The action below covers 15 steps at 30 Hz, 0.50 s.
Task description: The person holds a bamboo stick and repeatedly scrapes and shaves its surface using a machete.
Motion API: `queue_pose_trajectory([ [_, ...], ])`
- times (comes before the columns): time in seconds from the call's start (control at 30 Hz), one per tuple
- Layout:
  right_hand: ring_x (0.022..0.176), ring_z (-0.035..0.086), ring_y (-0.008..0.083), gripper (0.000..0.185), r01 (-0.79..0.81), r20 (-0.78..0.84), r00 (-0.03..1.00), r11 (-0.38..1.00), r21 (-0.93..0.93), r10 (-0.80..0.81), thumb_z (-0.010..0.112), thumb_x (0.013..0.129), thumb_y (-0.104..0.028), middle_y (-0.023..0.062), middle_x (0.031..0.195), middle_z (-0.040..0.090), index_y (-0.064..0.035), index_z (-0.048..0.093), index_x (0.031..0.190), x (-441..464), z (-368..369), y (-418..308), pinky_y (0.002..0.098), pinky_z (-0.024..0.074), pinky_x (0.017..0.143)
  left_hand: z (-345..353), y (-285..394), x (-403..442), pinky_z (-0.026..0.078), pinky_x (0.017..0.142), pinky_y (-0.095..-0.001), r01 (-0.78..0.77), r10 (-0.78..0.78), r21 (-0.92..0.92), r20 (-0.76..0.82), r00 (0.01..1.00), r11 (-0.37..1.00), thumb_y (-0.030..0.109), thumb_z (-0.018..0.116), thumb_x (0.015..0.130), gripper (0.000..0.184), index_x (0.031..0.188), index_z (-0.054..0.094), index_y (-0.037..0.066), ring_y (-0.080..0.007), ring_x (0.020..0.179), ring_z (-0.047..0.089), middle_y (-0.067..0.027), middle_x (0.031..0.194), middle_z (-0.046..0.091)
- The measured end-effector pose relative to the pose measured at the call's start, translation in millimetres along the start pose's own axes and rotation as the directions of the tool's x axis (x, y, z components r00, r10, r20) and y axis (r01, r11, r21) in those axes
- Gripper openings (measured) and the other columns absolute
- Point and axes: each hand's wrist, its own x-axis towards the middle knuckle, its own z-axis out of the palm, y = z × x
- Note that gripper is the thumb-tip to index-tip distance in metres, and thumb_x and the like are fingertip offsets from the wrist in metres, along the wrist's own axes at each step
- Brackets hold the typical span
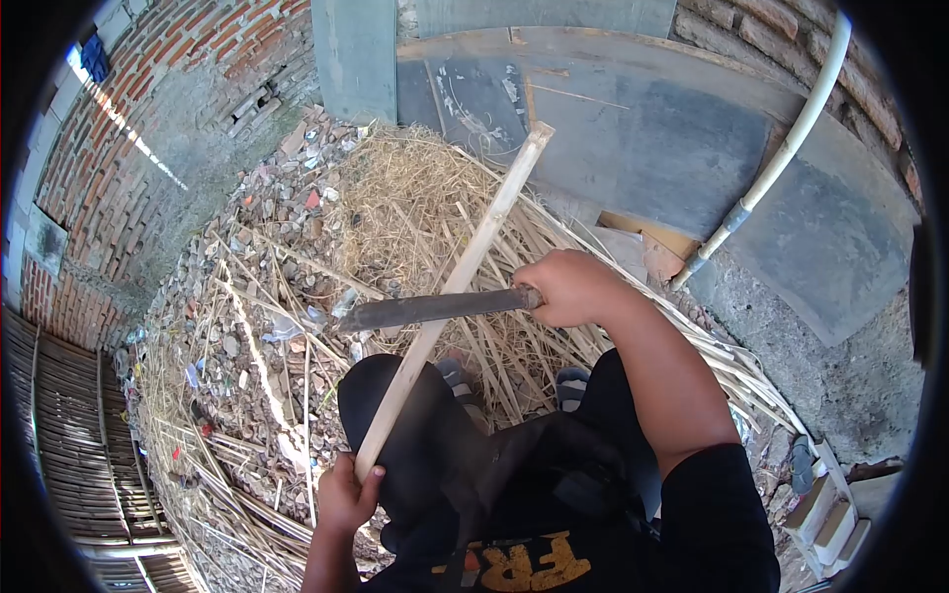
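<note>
A long pale strip of wood or bamboo (490, 223) slants from the lower left up to the upper middle, across my raised knee. Its lower end is in my left hand (347, 493), with the fingers wrapped round it and the thumb along its side. My right hand (565, 288) is closed on the handle of a machete (425, 310). The dark blade points left and lies across the strip near its middle; whether it touches the strip, I cannot tell.
Straw and split strips (405, 198) cover the ground in front of my feet. Rubble (287, 208) lies to the left, below a brick wall (109, 178). Grey panels (643, 128) lean at the back, with a white pipe (791, 148) on the right. Bamboo slats (74, 425) stand lower left.
</note>
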Motion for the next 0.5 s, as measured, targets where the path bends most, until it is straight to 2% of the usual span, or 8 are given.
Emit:
queue_pose_trajectory([
  [0.03, 0.088, 0.071, 0.0348, 0.035, -0.006, 0.014, 1.000, 0.999, 0.045, 0.005, 0.071, 0.075, -0.014, 0.0172, 0.089, 0.073, -0.0106, 0.073, 0.110, 3, 1, 7, 0.0459, 0.0549, 0.079, -1, 0, -3, 0.050, 0.052, -0.0429, -0.007, 0.008, 0.053, -0.019, 1.000, 0.999, 0.033, 0.075, 0.094, 0.037, 0.093, 0.059, 0.000, -0.0349, 0.054, 0.066, -0.0163, 0.059, 0.061],
  [0.13, 0.087, 0.071, 0.0334, 0.037, -0.245, -0.015, 0.965, 0.917, 0.315, 0.263, 0.070, 0.076, -0.012, 0.0181, 0.089, 0.073, -0.0083, 0.073, 0.113, 18, 0, 53, 0.0447, 0.0546, 0.078, 0, -4, -4, 0.051, 0.052, -0.0456, -0.015, 0.017, 0.066, -0.022, 1.000, 0.998, 0.035, 0.075, 0.094, 0.039, 0.094, 0.058, 0.000, -0.0386, 0.054, 0.066, -0.0170, 0.058, 0.061],
  [0.17, 0.087, 0.071, 0.0325, 0.039, -0.256, -0.014, 0.962, 0.918, 0.303, 0.273, 0.068, 0.077, -0.012, 0.0192, 0.090, 0.072, -0.0060, 0.073, 0.115, 19, -2, 54, 0.0436, 0.0543, 0.078, 0, -3, -2, 0.050, 0.051, -0.0457, -0.020, 0.021, 0.055, -0.015, 1.000, 0.998, 0.036, 0.075, 0.094, 0.039, 0.093, 0.057, 0.000, -0.0387, 0.054, 0.065, -0.0167, 0.057, 0.060],
  [0.27, 0.087, 0.071, 0.0327, 0.039, -0.226, -0.085, 0.963, 0.936, 0.268, 0.257, 0.068, 0.078, -0.012, 0.0189, 0.092, 0.073, -0.0065, 0.073, 0.116, 13, 2, 44, 0.0435, 0.0547, 0.078, -3, -4, 0, 0.050, 0.050, -0.0458, -0.038, 0.038, 0.047, 0.002, 0.999, 0.998, 0.037, 0.076, 0.093, 0.041, 0.090, 0.056, 0.001, -0.0388, 0.052, 0.064, -0.0159, 0.056, 0.059],
  [0.3, 0.088, 0.071, 0.0329, 0.037, -0.190, -0.066, 0.975, 0.949, 0.251, 0.212, 0.068, 0.078, -0.012, 0.0182, 0.092, 0.072, -0.0079, 0.073, 0.115, 12, 1, 36, 0.0443, 0.0546, 0.078, -2, -8, 0, 0.050, 0.050, -0.0457, -0.051, 0.051, 0.060, 0.003, 0.999, 0.997, 0.037, 0.076, 0.093, 0.041, 0.090, 0.056, 0.001, -0.0387, 0.052, 0.064, -0.0156, 0.055, 0.058],
  [0.4, 0.080, 0.069, 0.0323, 0.028, -0.032, -0.049, 0.998, 0.999, 0.029, 0.033, 0.071, 0.076, -0.012, 0.0159, 0.084, 0.071, -0.0073, 0.072, 0.104, 1, 2, 6, 0.0424, 0.0529, 0.074, -2, -10, 2, 0.049, 0.049, -0.0453, -0.074, 0.073, 0.092, 0.016, 0.997, 0.993, 0.038, 0.076, 0.093, 0.042, 0.089, 0.055, 0.002, -0.0381, 0.051, 0.063, -0.0151, 0.054, 0.058],
  [0.43, 0.076, 0.067, 0.0308, 0.026, 0.078, -0.113, 0.990, 0.996, -0.050, -0.084, 0.071, 0.076, -0.012, 0.0142, 0.083, 0.070, -0.0081, 0.071, 0.102, 2, 14, 11, 0.0436, 0.0517, 0.071, -2, -10, 4, 0.049, 0.049, -0.0452, -0.078, 0.077, 0.102, 0.015, 0.997, 0.992, 0.038, 0.076, 0.093, 0.042, 0.089, 0.055, 0.002, -0.0378, 0.050, 0.063, -0.0149, 0.054, 0.057],
  [0.5, 0.075, 0.067, 0.0310, 0.028, -0.040, -0.053, 0.997, 0.985, 0.166, 0.049, 0.070, 0.076, -0.012, 0.0154, 0.083, 0.070, -0.0067, 0.071, 0.103, 8, 8, 27, 0.0436, 0.0520, 0.071, 0, -11, 6, 0.049, 0.050, -0.0458, -0.079, 0.079, 0.058, 0.000, 0.997, 0.995, 0.037, 0.076, 0.093, 0.041, 0.089, 0.055, 0.003, -0.0382, 0.051, 0.064, -0.0152, 0.055, 0.058],
])
